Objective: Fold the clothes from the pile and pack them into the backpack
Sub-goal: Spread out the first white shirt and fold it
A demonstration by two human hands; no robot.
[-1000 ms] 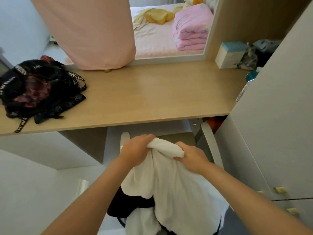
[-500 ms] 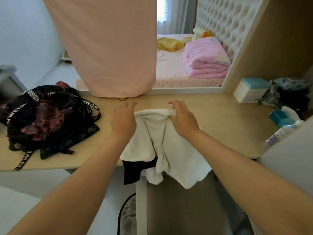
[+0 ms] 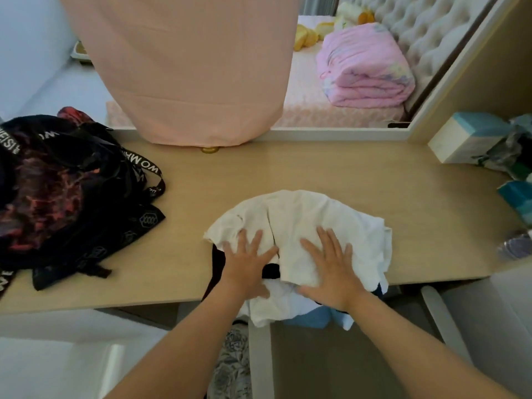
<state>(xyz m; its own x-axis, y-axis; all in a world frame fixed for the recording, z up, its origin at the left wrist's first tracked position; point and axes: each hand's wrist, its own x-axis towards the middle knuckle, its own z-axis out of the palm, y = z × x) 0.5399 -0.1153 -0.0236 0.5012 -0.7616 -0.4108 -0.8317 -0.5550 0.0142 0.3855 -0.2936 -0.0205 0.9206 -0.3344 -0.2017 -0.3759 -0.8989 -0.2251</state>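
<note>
White garment sits centre-right of frame on the desk, at its near edge. Soft, crumpled cloth with a rounded dome outline at the top and a ragged wavy hem on the right. Its lower part droops over the desk's front edge. Black fabric shows as a strip under it between the hands. A pale blue piece hangs below the edge.

Left hand and right hand are both flat, palms down on the white garment. Fingers are straight and spread wide, gripping nothing.

Backpack is at frame left on the same desk, well apart from the garment. It's black and slumped, with a red-orange marbled panel, webbing straps with white lettering, and a hexagon pattern on the lower flap.

Desk surface is smooth, light wood-grain laminate.

Upper centre: peach curtain, smooth drape, hem at the desk's far edge. Upper right: folded pink quilt on the bed, tufted headboard behind. Right edge: white box with teal top.
</note>
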